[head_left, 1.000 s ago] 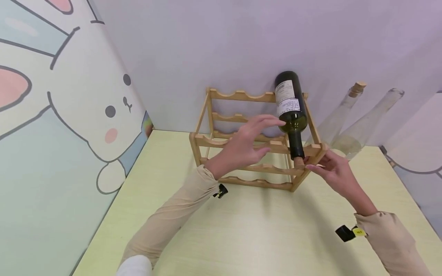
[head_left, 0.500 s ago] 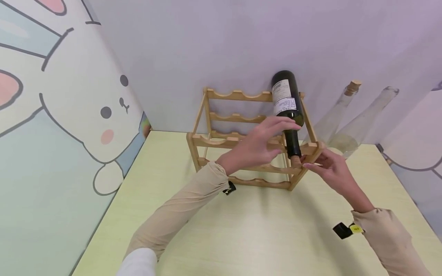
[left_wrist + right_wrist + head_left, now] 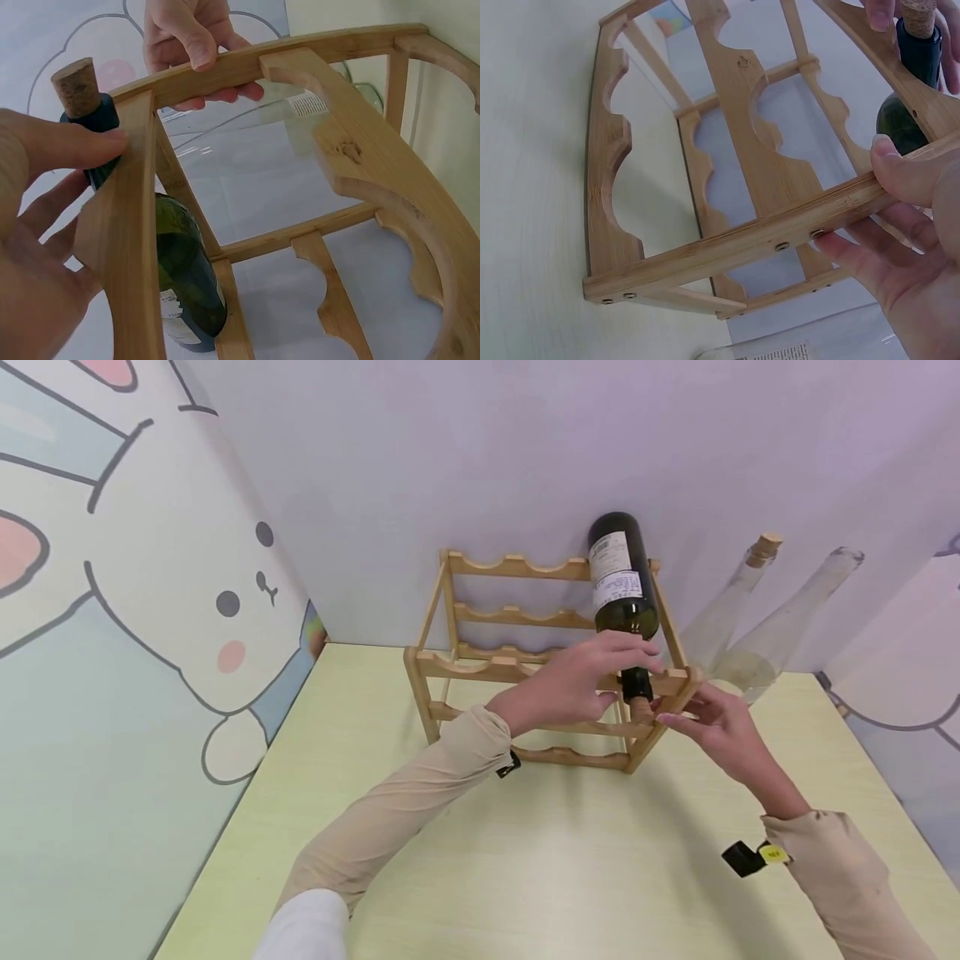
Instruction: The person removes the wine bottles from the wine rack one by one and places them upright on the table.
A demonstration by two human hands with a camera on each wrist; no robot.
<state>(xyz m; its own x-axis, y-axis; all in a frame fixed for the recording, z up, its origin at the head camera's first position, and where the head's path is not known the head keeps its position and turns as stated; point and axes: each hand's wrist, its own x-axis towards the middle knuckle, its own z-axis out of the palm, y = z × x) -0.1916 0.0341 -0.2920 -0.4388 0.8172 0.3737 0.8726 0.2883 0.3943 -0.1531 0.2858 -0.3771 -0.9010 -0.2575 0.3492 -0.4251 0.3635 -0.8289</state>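
A dark green wine bottle (image 3: pixel 621 583) with a cork lies in the top right slot of a wooden wine rack (image 3: pixel 510 667), neck toward me. My left hand (image 3: pixel 622 672) reaches over the front rail and grips the bottle's neck; in the left wrist view its thumb (image 3: pixel 82 146) presses the neck just under the cork (image 3: pixel 77 86). My right hand (image 3: pixel 678 714) pinches the rack's right side rail at the front corner. The right wrist view has its thumb (image 3: pixel 900 172) on top of the rail and its fingers underneath, beside the bottle (image 3: pixel 911 90).
Two clear glass bottles, one corked (image 3: pixel 731 606) and one uncorked (image 3: pixel 787 627), stand right of the rack against the back wall. The rack sits at the back of a pale yellow table (image 3: pixel 562 860). A rabbit-printed panel (image 3: pixel 150 610) walls the left side.
My left hand moved right and down from above the front rail to the bottle's neck and closed on it. My right hand stayed on the rack's corner.
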